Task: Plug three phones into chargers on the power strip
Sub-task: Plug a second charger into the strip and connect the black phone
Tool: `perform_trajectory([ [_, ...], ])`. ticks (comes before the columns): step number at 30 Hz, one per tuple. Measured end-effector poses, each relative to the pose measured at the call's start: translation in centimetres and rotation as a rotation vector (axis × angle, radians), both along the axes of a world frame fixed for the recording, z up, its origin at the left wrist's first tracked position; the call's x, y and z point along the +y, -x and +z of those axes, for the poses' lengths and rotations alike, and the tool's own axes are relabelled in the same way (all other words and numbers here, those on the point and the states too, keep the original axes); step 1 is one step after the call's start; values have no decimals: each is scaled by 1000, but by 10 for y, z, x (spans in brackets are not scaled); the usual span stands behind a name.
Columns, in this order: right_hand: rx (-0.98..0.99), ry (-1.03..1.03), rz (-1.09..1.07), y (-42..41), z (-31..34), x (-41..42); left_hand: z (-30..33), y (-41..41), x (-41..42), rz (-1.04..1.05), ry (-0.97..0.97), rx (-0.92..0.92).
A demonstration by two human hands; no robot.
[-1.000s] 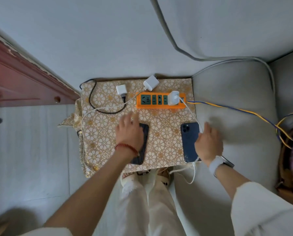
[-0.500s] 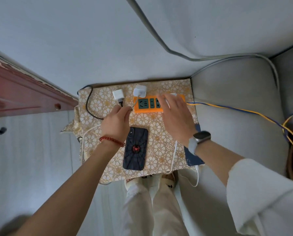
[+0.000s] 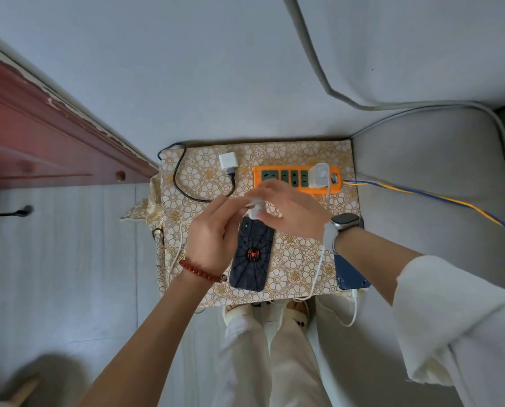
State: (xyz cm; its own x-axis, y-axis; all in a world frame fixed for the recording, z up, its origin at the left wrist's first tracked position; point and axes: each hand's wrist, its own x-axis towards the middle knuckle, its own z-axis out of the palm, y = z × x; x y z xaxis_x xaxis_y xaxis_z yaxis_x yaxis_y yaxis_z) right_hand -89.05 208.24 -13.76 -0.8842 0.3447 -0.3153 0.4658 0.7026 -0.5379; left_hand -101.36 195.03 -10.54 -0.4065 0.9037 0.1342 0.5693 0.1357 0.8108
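Both hands, left hand [image 3: 213, 245] and right hand [image 3: 292, 212], hold one white charger [image 3: 255, 208] together. Two phones [image 3: 252, 257] show. One plug sits in the power strip [image 3: 296, 180].

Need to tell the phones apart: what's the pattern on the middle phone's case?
Dark web pattern with a red spider on the phone case, clearest in the head view.

Both arms reaching fwd, hands meeting at centre. L hand [image 3: 213, 239], bead bracelet on wrist, is curling fingers inward w/ thumb up. R hand [image 3: 289, 212], watch on wrist, is bending fingers down; both pinching a small white charger [image 3: 255, 211].
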Motion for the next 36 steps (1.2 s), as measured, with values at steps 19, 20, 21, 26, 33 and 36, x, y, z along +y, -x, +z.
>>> perform_trajectory([
  [19, -184, -109, -239, -23, 6, 61, -22, 3, 4, 112, 159, 162],
  [20, -183, -111, -245, -24, 5, 60, -23, 2, 4, 126, 168, 178],
  [21, -180, -125, -244, -25, 3, 60, -24, 1, 4, 140, 174, 188],
  [26, -238, -295, -153, -28, -2, 65, -28, 0, 4, 156, 190, 192],
  [33, -349, -369, -134, -14, -7, 65, -33, 0, 5, 168, 209, 140],
  [36, -399, -368, -132, -10, -10, 69, -36, 1, -1, 197, 229, 90],
])
